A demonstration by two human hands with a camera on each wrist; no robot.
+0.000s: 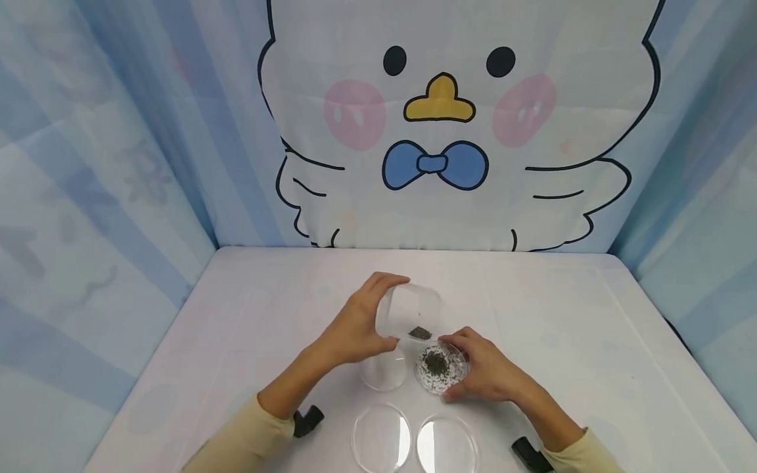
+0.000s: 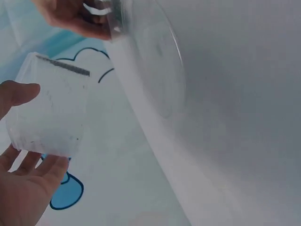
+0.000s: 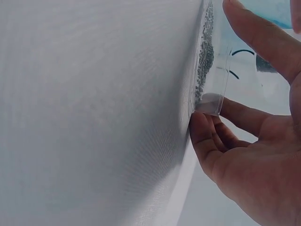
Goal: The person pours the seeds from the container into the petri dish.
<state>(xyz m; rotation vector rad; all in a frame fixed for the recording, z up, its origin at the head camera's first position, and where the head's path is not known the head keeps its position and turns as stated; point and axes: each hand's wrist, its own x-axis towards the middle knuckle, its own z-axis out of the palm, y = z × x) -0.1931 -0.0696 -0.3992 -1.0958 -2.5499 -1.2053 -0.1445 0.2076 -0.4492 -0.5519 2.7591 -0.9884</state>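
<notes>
My left hand (image 1: 359,323) grips a clear plastic cup (image 1: 408,305), thumb on one side and fingers on the other. The cup is tilted to the right, with a small patch of dark granules (image 1: 420,333) near its mouth. In the left wrist view the granules form a dark strip (image 2: 63,65) along the cup's end. Just below the mouth sits a clear round dish (image 1: 422,382), dark granules heaped in its middle and scattered around. My right hand (image 1: 485,368) holds this dish by its side, thumb and fingers around the wall. In the right wrist view the granules (image 3: 205,61) lie along its bottom.
Left of the filled dish stands another clear dish (image 1: 383,386), partly behind my left thumb. Two more clear round pieces (image 1: 381,437) (image 1: 447,443) lie nearer on the white table (image 1: 266,295). A printed cloth (image 1: 437,217) hangs behind, with curtains at both sides.
</notes>
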